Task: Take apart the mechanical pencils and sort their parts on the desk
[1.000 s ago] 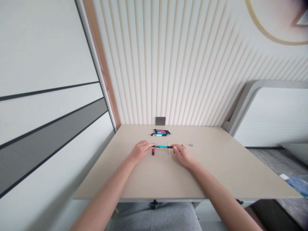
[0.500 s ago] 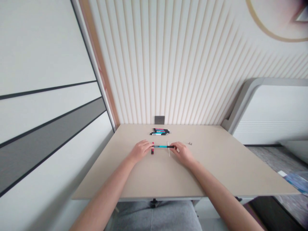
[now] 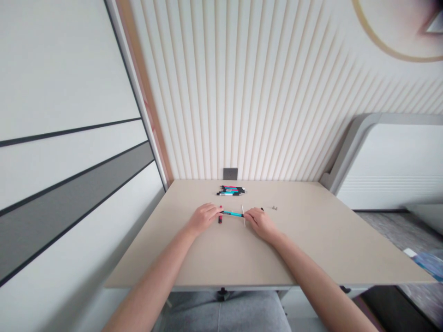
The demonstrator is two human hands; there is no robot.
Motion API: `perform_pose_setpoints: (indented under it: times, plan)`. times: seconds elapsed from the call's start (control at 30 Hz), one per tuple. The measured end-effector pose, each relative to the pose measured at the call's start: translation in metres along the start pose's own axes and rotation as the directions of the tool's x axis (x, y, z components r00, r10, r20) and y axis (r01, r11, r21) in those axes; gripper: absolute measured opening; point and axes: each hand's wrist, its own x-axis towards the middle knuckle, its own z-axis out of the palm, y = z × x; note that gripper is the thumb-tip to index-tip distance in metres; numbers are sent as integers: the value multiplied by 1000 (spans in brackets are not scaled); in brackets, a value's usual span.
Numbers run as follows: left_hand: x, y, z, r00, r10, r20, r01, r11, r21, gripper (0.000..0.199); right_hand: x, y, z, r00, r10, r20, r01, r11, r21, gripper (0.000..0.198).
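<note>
A blue-and-black pen (image 3: 233,214) spans the gap between my two hands, just above the table. The fingers of my left hand (image 3: 205,217) are closed on its left end. My right hand (image 3: 262,223) is closed round its black right end, and a small black tip (image 3: 262,209) shows beyond those fingers. Under the pen lies a red-and-black pen part (image 3: 220,220), partly covered by it and close to my left fingertips. A thin white stick, like a refill (image 3: 244,222), lies by my right fingertips, crossed by the pen.
Several pens (image 3: 230,190) lie in a pile toward the back of the beige table (image 3: 238,258). Small metallic pieces (image 3: 274,208) sit right of my right hand. A dark wall socket (image 3: 230,174) is behind the pile; a white cabinet (image 3: 86,221) stands at the left.
My right hand has turned and shifted along the pen, its fingers now covering more of the black end. The pen tilts slightly down to the right. My left hand stays about where it was.
</note>
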Motion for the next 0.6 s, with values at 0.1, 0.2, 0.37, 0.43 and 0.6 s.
perform_pose_setpoints:
  times: [0.1,0.2,0.37,0.43,0.6]
  plan:
    - [0,1,0,1000,3,-3,-3,1000,-2,21,-1,-1,-1,999,38,-21,-38,999,18,19]
    - [0,1,-1,1000,3,-14,-3,1000,-1,21,-1,-1,0,1000,15,-3,-15,999,31,21]
    - [1,2,-1,1000,10,-9,-10,1000,-17,21,-1,1,1,999,39,-12,-38,999,17,21]
    - [2,2,-1,1000,11,-7,-11,1000,-23,22,-1,1,1,999,39,-8,-39,999,30,25]
    - [1,2,0,1000,7,2,-7,1000,-15,22,-2,-3,0,1000,26,12,-26,1000,11,19]
